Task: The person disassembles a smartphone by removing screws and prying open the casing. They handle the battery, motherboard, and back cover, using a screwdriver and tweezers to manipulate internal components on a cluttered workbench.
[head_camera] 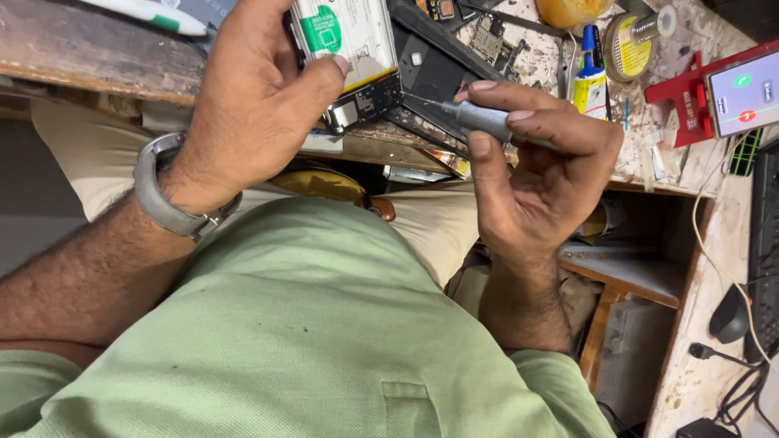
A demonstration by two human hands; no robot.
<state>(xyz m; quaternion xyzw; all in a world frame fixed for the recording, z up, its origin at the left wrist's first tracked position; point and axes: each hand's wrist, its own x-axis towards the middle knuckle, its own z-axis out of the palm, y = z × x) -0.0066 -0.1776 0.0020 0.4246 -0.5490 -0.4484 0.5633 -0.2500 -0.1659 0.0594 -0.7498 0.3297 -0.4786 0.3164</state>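
The left hand [251, 105] gripped the opened phone [357, 65] at the bench edge [97, 57] — thumb pressed on its lower end, fingers wrapped behind. The right hand [535, 170] pinched a small grey screwdriver [479, 120] between thumb and fingers — its tip touched the phone's lower corner.

phone repair workshop: stained workbench [682, 154], solder spool [629, 45], circuit boards [497, 40].

Solder spool [629, 45], glue btl [591, 77], mouse [730, 315]
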